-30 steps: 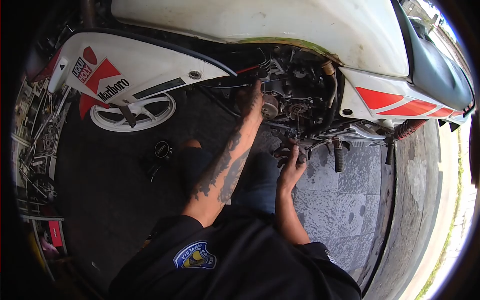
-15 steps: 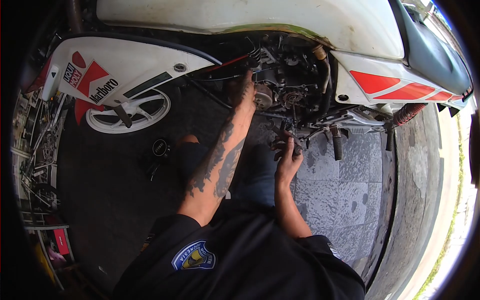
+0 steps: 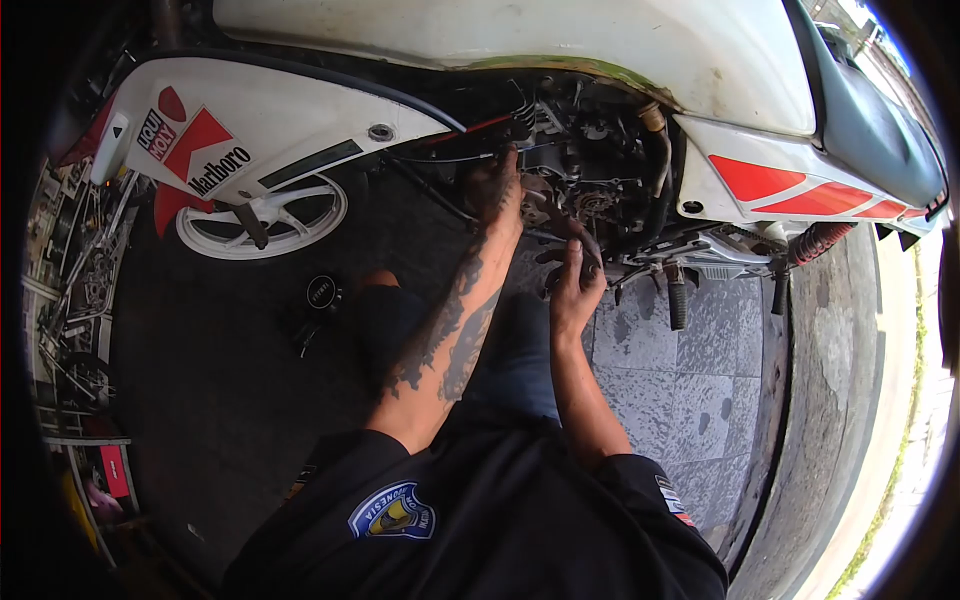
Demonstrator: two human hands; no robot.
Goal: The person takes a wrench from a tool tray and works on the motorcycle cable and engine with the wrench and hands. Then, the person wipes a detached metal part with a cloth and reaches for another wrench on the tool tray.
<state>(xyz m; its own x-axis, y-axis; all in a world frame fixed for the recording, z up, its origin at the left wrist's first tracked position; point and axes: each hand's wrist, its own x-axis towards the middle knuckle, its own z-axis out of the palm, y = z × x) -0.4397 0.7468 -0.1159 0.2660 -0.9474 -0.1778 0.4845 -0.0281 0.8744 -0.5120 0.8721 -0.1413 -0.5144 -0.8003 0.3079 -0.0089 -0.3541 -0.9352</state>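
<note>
A motorcycle engine (image 3: 600, 160) is exposed in front of me, its inner parts dark and greasy. My left hand (image 3: 498, 195) is at its left side, fingers curled and dark with grime, against a round metal engine part (image 3: 537, 203). What these fingers grip is hidden. My right hand (image 3: 577, 280) is closed around a dark wrench (image 3: 588, 240), low in front of the engine. The wrench points up and left toward the round part; whether its head touches is hard to see.
The white fairing (image 3: 300, 120) and front wheel (image 3: 265, 220) extend left. Footpeg (image 3: 677, 300) and red shock spring (image 3: 822, 242) are to the right. A round black object (image 3: 320, 292) lies on the floor. Tools and parts crowd the shelf (image 3: 90, 290) at far left.
My right hand has raised the wrench toward the round engine part, and its head is now up against the engine area. My left hand stays at the same part. The view has shifted slightly.
</note>
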